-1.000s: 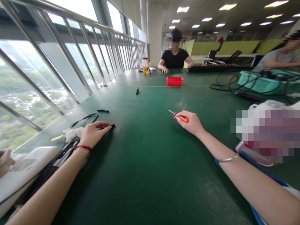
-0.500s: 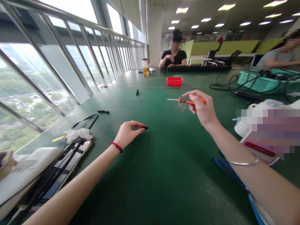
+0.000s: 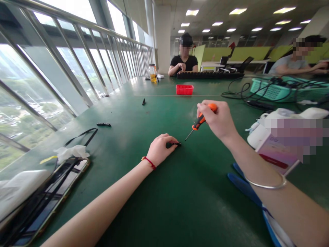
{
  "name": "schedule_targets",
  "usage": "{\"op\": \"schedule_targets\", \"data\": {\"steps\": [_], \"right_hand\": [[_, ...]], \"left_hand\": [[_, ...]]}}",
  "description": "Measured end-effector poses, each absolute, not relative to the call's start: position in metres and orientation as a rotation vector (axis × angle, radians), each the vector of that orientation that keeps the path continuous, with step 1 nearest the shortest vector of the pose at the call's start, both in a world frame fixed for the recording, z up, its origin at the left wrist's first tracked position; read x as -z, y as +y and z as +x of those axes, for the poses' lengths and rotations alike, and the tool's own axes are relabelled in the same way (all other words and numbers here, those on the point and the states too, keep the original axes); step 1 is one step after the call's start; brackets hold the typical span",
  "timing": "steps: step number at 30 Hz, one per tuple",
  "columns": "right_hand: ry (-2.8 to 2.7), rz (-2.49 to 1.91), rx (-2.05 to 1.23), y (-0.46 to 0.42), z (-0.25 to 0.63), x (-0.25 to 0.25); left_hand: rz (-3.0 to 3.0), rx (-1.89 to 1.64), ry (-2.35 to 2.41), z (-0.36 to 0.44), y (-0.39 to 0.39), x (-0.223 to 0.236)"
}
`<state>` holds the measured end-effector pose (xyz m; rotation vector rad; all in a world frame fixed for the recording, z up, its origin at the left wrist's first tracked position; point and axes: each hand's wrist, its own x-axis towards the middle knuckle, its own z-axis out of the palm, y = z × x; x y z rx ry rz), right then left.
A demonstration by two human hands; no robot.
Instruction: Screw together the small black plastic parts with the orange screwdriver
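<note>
Gripping an orange-and-black screwdriver, the right hand hovers right of a small black piece pinched in the left hand.

The screwdriver is pairing orange with black along its handle, its shaft showing grey. The small pinched part is looking plain black. The tabletop is showing deep green. The cord bracelet is displaying red with a touch of gold; the bangle is gleaming silver. The tray is glowing bright red, the openwork basket is showing mint green, and the box is mixing pink and lilac.
</note>
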<state>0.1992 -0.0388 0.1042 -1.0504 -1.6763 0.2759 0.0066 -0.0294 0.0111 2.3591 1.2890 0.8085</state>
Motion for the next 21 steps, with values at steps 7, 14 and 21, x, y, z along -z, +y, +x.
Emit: {"op": "schedule_targets", "data": {"steps": [7,14,21], "right_hand": [[-1.741,-1.093,-0.301,-0.0407,0.1924,-0.0981],[-1.757,-1.118,-0.282,-0.043,0.1891,-0.0971],[-1.763,-1.123,-0.304,-0.0426,0.1886,-0.0953]], "left_hand": [[2.232,-0.858,1.264,0.0075,-0.026,-0.0082],[2.333,-0.77,1.282,0.0093,-0.0255,-0.0087],[2.404,-0.734,1.296,0.0091,-0.0264,-0.0075]]}}
